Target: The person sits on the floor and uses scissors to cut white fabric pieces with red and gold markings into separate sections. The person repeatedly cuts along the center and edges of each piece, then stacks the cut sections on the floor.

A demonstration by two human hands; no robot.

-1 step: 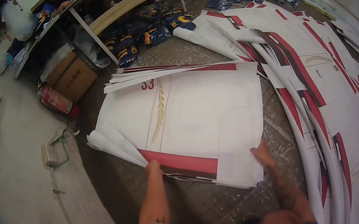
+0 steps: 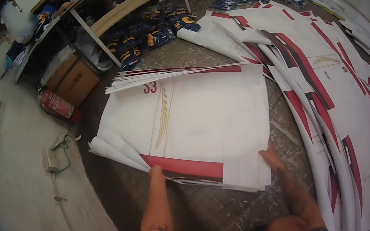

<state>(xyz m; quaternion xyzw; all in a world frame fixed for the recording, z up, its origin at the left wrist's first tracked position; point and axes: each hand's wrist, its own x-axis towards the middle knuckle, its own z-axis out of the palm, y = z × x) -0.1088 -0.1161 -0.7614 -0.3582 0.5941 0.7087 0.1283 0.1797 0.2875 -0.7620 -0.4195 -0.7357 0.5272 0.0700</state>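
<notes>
A thick stack of white printed sheets point(image 2: 203, 107), with red and dark bands and a gold wheat-ear motif, lies in front of me above the brown floor. My left hand point(image 2: 155, 172) pinches its near edge by the lower-left corner, thumb on top and fingers hidden beneath. On the right side, close to the near right corner, my right hand point(image 2: 272, 157) grips the stack's edge, its fingers partly out of sight. The sheets' left end curls up into a loose roll, and their far edges fan into several layers.
More printed sheets point(image 2: 300, 49) spread in long overlapping layers to the right. At the left stand a cardboard box point(image 2: 74, 82), a red fire extinguisher point(image 2: 56, 104) and a power strip point(image 2: 50, 160). Bagged dark garments point(image 2: 160, 36) lie beneath a table at the back, where another person's hand shows.
The stack and both my hands have shifted very slightly up and left in view, along with the surroundings. My grip looks the same.
</notes>
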